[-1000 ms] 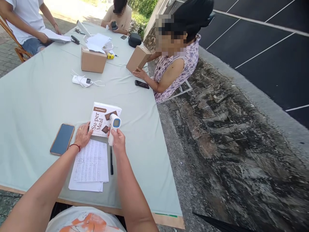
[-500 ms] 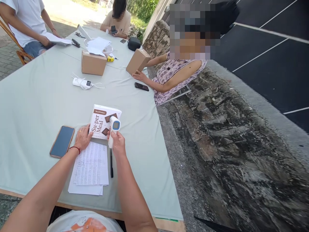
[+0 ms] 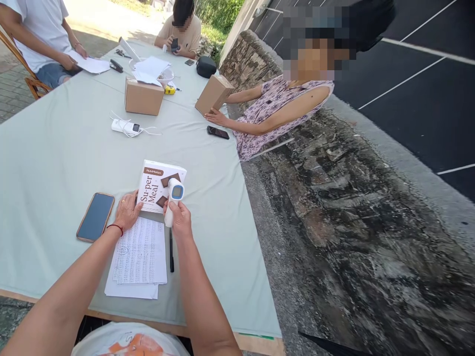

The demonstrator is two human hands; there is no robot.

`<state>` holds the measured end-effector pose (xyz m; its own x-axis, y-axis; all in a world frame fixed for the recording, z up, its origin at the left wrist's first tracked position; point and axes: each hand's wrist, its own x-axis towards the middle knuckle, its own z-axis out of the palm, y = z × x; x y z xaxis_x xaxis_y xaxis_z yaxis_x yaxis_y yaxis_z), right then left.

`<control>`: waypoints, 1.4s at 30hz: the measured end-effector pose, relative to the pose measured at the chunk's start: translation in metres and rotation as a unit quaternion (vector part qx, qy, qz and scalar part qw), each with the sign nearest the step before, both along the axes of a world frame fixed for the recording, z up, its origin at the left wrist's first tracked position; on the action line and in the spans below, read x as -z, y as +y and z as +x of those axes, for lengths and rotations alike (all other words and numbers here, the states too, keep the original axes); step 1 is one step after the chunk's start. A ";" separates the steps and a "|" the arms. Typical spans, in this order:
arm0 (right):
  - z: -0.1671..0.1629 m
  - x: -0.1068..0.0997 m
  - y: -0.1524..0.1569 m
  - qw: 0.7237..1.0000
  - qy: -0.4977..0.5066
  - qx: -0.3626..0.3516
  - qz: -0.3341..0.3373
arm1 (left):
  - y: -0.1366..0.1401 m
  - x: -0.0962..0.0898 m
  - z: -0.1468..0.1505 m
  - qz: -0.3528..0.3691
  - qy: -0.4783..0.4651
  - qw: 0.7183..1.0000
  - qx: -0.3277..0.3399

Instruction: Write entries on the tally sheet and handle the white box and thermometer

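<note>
A white and brown box printed "Su-per Meal" point(image 3: 151, 180) lies on the table in front of me. My left hand point(image 3: 128, 211) grips its lower left corner, thumb on the top face. My right hand point(image 3: 179, 217) is wrapped round the handle of a white infrared thermometer point(image 3: 175, 190) with a blue-edged screen, held over the box's right side. Below the box are printed sheets point(image 3: 141, 252), partly under my left wrist. A black pen point(image 3: 171, 252) lies along their right edge. Left of my left hand rests a smartphone point(image 3: 95, 216) in a brown case.
Farther off on the pale green tablecloth point(image 3: 55, 163) are a white device with a cord point(image 3: 126, 127), a cardboard box point(image 3: 144, 97) and a black phone point(image 3: 217, 132). One person at right holds another carton point(image 3: 213, 94). Two more people sit at the far end.
The person at right has leaned back, and their carton has shifted slightly right. My hands, the box and the thermometer stay almost in place.
</note>
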<state>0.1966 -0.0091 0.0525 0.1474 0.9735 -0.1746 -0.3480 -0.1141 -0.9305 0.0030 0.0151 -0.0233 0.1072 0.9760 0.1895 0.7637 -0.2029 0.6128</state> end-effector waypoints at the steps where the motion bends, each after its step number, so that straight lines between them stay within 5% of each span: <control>1: -0.001 -0.001 0.000 1.000 0.007 -0.003 -0.001 | 0.000 0.000 0.000 0.000 0.000 1.000 0.000; 12: 0.003 -0.006 -0.012 0.999 0.008 -0.040 -0.029 | 0.001 0.002 -0.002 0.010 0.000 1.000 0.014; 30: 0.048 -0.040 -0.111 0.999 -0.009 0.016 -0.041 | 0.011 -0.015 -0.008 0.022 0.013 1.000 0.008; 36: 0.060 -0.022 -0.109 0.996 -0.070 0.035 -0.044 | 0.011 -0.022 -0.008 0.011 0.008 1.000 0.009; 39: 0.070 0.003 -0.101 0.967 -0.232 0.066 -0.085 | 0.008 -0.027 -0.006 -0.012 -0.004 1.000 0.004; 42: 0.083 0.034 -0.095 0.886 -0.439 0.062 -0.133 | 0.003 -0.032 -0.005 -0.031 -0.011 0.999 0.003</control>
<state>0.2795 -0.1042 0.0184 0.4437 0.8816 -0.1610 0.4715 -0.3824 -0.7947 -0.0017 0.0185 0.0082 0.1105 0.9851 0.1319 0.7487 -0.1698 0.6408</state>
